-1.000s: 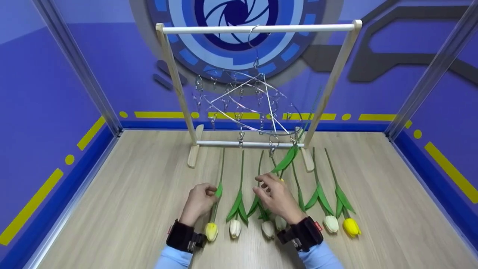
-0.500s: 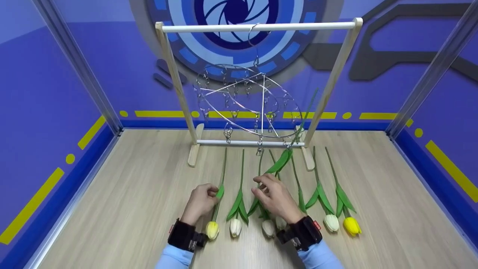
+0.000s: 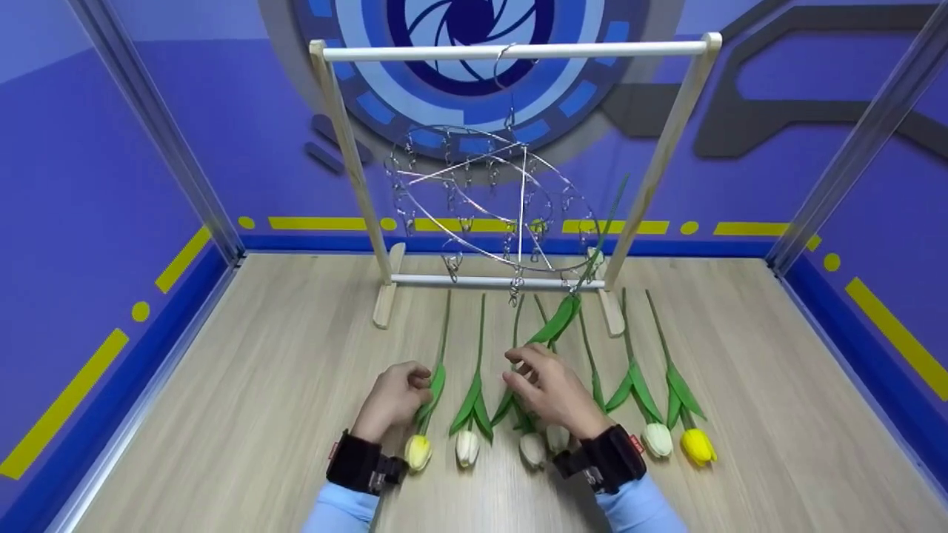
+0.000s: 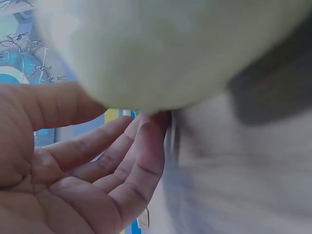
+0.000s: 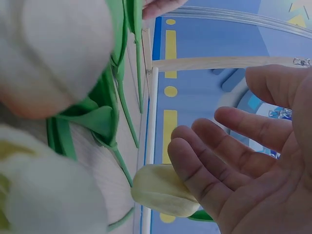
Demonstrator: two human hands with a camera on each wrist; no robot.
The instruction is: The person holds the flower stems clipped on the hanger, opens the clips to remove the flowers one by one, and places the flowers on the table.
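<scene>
In the head view my left hand [image 3: 396,392] is beside the leaf and stem of the leftmost tulip, a pale yellow one [image 3: 418,453]. Its fingers are loosely bent; the bloom [image 4: 165,53] hides part of them in the left wrist view, and contact is unclear. My right hand [image 3: 552,389] hovers in front of the rack with fingers relaxed and apart, nothing gripped. Close to its fingers is a pale yellow bloom [image 5: 163,190]. A tulip with a green leaf [image 3: 555,322] slants up to the wire clip hanger [image 3: 522,200], its bloom hidden by my right hand.
The wooden rack [image 3: 511,52] carries the hanger with its several dangling clips. White tulips [image 3: 466,448] and a bright yellow tulip [image 3: 698,447] lie in a row on the wooden table [image 3: 296,355]. Blue printed panels [image 3: 281,148] enclose the table.
The hanger has turned and its clips have shifted. The slanted tulip's leaf has dropped slightly left. The pale yellow tulip has shifted slightly beside my left hand, showing more leaf. My right hand barely moved.
</scene>
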